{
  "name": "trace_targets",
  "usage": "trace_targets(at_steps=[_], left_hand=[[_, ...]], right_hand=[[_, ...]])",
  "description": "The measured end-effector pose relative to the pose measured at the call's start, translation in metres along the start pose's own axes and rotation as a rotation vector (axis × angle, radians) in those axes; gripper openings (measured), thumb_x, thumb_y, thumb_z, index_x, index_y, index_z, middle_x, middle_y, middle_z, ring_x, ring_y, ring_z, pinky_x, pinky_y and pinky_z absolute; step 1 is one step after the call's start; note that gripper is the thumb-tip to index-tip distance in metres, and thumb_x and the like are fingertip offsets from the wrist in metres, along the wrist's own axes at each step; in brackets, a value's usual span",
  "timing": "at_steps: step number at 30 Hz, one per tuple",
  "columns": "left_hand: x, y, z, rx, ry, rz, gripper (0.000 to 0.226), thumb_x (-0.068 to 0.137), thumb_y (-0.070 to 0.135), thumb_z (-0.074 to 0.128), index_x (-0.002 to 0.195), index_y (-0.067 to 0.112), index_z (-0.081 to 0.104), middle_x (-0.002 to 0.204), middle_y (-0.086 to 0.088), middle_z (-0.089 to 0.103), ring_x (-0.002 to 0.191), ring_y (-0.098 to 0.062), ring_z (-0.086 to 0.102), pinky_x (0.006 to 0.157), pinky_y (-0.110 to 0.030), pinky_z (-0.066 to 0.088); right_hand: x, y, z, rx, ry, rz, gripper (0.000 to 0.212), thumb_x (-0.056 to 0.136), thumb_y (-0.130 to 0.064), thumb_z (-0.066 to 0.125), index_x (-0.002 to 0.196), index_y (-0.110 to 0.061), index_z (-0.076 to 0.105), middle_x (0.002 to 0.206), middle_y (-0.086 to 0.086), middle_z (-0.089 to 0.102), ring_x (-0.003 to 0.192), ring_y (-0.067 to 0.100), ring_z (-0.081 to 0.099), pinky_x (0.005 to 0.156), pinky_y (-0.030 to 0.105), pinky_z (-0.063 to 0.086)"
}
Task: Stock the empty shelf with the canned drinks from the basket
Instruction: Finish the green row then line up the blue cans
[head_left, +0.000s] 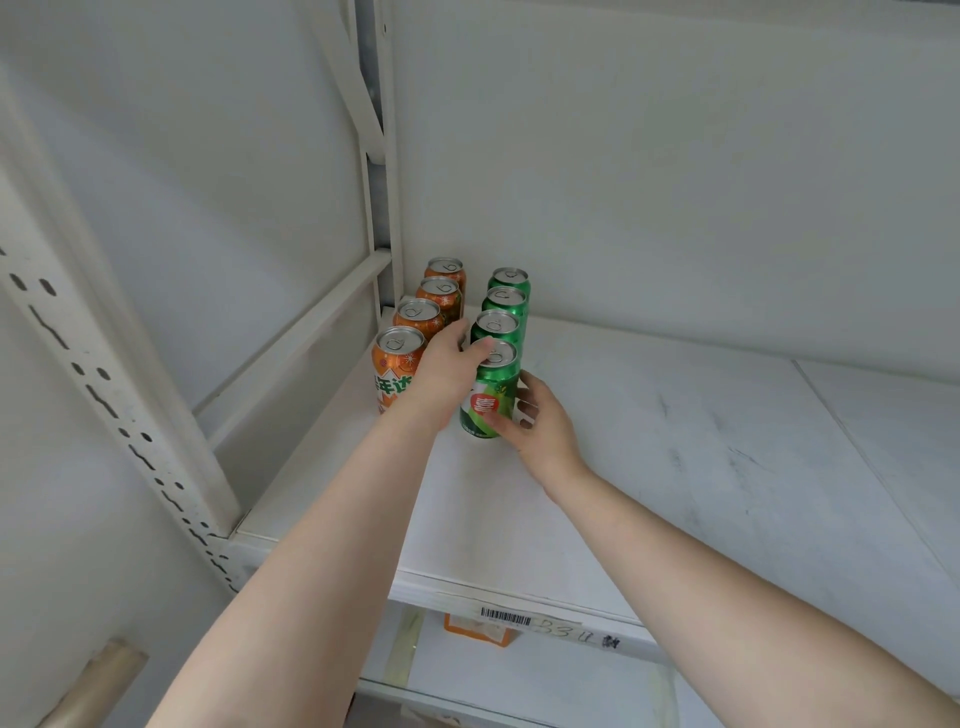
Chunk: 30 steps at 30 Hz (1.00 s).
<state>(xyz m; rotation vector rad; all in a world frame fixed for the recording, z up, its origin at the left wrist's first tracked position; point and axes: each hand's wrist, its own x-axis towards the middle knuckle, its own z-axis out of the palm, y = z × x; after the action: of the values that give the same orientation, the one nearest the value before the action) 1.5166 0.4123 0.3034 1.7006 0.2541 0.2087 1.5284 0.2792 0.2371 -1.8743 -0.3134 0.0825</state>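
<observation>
Hands worked together on the front green can (491, 395) — left hand (447, 374) gripping its top, right hand (540, 421) cupping its side — squaring it beside the orange cans (397, 364) on the shelf (675, 441).

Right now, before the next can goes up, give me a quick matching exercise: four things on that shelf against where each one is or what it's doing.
Things:
1. orange cans
2. front green can
3. left hand
4. barcode label

Places or states:
A. gripped from the right side by the right hand
B. on the front edge of the shelf
C. row of four nearest the left upright
D. resting on the top of a can

Pairs: 1-C, 2-A, 3-D, 4-B
</observation>
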Motion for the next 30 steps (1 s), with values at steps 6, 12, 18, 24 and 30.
trace_targets(at_steps=[6, 12, 18, 24, 30], left_hand=[[-0.067, 0.023, -0.001, 0.292, 0.094, 0.315, 0.047, 0.096, 0.011, 0.050, 0.142, 0.014, 0.041, 0.135, 0.006, 0.049, 0.123, -0.011, 0.047, 0.098, -0.023, 0.039], [-0.161, 0.025, 0.001, 0.586, -0.056, 0.420, 0.050, 0.092, 0.008, 0.051, 0.141, 0.013, 0.044, 0.143, -0.008, 0.048, 0.132, -0.024, 0.043, 0.107, -0.031, 0.035], [-0.247, 0.009, 0.040, 0.799, -0.315, 0.509, 0.054, 0.091, 0.011, 0.053, 0.144, 0.015, 0.040, 0.143, -0.007, 0.047, 0.130, -0.025, 0.045, 0.104, -0.033, 0.038], [-0.339, -0.010, 0.122, 0.901, -0.570, 0.603, 0.058, 0.088, 0.008, 0.050, 0.144, 0.015, 0.039, 0.140, -0.008, 0.048, 0.125, -0.028, 0.047, 0.096, -0.032, 0.041], [-0.427, -0.041, 0.240, 0.983, -0.751, 0.593, 0.057, 0.087, 0.018, 0.054, 0.143, 0.015, 0.040, 0.141, -0.010, 0.048, 0.125, -0.031, 0.047, 0.101, -0.039, 0.042]], right_hand=[[-0.037, -0.017, -0.026, -0.151, 0.087, 0.089, 0.068, 0.083, -0.022, 0.072, 0.143, -0.013, 0.040, 0.140, 0.014, 0.050, 0.130, 0.024, 0.047, 0.108, 0.036, 0.038], [-0.123, -0.042, -0.072, -0.409, 0.187, 0.068, 0.058, 0.086, -0.023, 0.067, 0.139, -0.011, 0.046, 0.141, 0.010, 0.050, 0.129, 0.025, 0.047, 0.104, 0.029, 0.035], [-0.256, -0.038, -0.117, -0.655, 0.201, 0.159, 0.059, 0.087, -0.025, 0.064, 0.141, -0.016, 0.043, 0.143, 0.009, 0.045, 0.127, 0.026, 0.048, 0.104, 0.033, 0.039], [-0.390, 0.007, -0.177, -0.782, 0.200, 0.358, 0.062, 0.087, -0.030, 0.063, 0.143, -0.021, 0.038, 0.145, 0.008, 0.043, 0.130, 0.028, 0.044, 0.101, 0.039, 0.044], [-0.515, 0.073, -0.254, -0.800, 0.185, 0.521, 0.059, 0.086, -0.029, 0.064, 0.140, -0.019, 0.043, 0.134, 0.011, 0.051, 0.124, 0.031, 0.048, 0.099, 0.039, 0.044]])
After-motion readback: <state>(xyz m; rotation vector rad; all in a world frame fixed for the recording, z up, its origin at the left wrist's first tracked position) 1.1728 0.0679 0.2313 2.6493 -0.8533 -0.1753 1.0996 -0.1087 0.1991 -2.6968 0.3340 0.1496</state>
